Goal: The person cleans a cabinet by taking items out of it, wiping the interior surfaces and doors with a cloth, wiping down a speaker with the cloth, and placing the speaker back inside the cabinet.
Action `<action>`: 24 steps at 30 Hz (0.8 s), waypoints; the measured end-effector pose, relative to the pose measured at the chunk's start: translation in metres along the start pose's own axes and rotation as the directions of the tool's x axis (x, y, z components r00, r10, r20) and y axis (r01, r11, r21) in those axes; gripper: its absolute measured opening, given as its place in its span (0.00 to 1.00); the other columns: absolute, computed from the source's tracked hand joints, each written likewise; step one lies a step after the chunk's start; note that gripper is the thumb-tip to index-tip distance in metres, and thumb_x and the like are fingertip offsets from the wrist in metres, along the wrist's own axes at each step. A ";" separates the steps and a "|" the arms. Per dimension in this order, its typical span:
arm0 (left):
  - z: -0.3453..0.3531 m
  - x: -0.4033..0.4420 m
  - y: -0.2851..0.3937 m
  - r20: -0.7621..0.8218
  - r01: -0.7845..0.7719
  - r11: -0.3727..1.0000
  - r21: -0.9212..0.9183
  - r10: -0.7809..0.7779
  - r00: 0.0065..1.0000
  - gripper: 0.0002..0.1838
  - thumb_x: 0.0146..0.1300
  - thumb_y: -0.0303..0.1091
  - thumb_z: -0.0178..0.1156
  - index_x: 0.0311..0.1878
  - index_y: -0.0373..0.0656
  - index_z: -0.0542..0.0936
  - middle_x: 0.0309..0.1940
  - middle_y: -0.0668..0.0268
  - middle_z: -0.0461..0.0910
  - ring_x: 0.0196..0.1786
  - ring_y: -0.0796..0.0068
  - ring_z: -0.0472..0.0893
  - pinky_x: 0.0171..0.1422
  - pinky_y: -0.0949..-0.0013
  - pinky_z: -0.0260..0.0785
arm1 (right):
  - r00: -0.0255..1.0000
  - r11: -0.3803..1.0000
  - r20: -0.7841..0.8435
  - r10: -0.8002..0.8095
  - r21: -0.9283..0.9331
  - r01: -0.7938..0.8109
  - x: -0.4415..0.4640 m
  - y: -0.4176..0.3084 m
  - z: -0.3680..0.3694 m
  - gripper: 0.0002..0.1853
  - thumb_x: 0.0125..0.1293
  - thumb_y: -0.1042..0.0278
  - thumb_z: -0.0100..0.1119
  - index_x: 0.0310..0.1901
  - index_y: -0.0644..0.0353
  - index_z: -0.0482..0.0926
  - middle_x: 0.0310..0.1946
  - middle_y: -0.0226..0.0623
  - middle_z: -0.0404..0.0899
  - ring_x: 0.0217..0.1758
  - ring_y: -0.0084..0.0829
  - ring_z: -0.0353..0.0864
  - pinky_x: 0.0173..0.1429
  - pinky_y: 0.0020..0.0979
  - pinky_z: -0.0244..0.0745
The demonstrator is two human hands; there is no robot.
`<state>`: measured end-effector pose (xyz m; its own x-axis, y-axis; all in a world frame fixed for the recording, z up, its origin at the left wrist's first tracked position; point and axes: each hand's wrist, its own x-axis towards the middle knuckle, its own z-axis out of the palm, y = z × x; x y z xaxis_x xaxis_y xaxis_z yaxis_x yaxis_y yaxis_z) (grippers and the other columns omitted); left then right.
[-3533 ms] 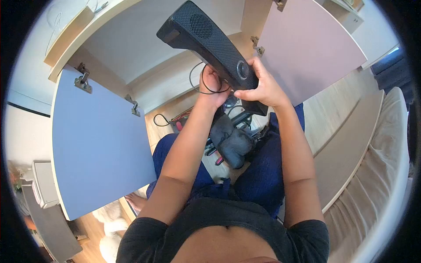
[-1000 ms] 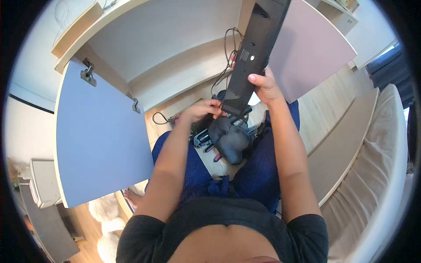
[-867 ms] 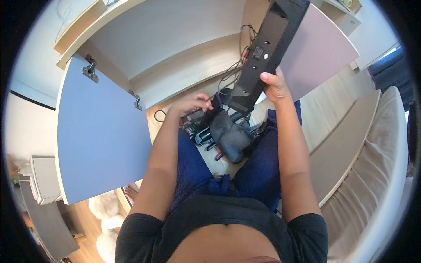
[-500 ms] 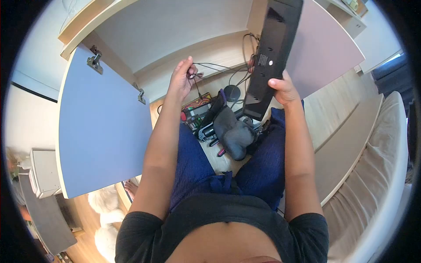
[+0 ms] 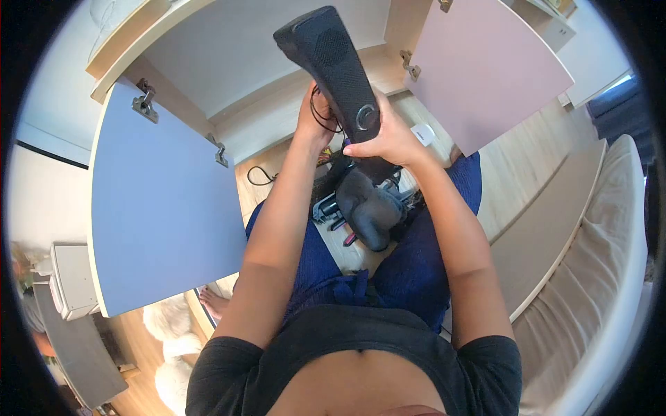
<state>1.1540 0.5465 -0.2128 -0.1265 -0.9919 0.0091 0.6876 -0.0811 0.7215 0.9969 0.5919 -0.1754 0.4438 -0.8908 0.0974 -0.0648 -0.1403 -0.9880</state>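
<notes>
A long black soundbar with a mesh front and a round silver-ringed knob is raised in front of me, tilted to the left at its top. My right hand is closed around its lower part, thumb across the front. Against the soundbar's left side, my left hand is closed on a looped black cable; its fingertips are partly hidden behind the soundbar. Below, between my legs, a dark grey rounded object lies on a pile of small items, partly covered by the soundbar's lower end.
A blue cabinet door stands open on the left, a pinkish door on the right. A small white device lies on the floor beyond my right hand. White furry shapes are at lower left. A cushioned bed edge runs along the right.
The soundbar has swung left and turned from its labelled underside to its mesh front. My hands have come together, the left bringing the cable against it. The white device has come into view.
</notes>
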 end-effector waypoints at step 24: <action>-0.056 -0.021 -0.037 0.338 0.031 0.834 0.551 -0.257 0.905 0.37 0.63 0.58 0.56 0.68 0.44 0.64 0.61 0.63 0.70 0.64 0.68 0.67 0.71 0.60 0.53 | 0.995 0.796 -0.054 -0.088 0.596 0.103 -0.013 -0.007 -0.028 0.41 0.34 0.67 0.77 0.56 0.63 0.71 0.47 0.34 0.77 0.50 0.31 0.77 0.57 0.32 0.72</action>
<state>1.1712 0.5647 -0.2780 -0.5330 -0.8441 0.0573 0.1761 -0.0445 0.9834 0.9664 0.5926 -0.1664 0.3984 -0.8972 0.1905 0.5273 0.0541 -0.8480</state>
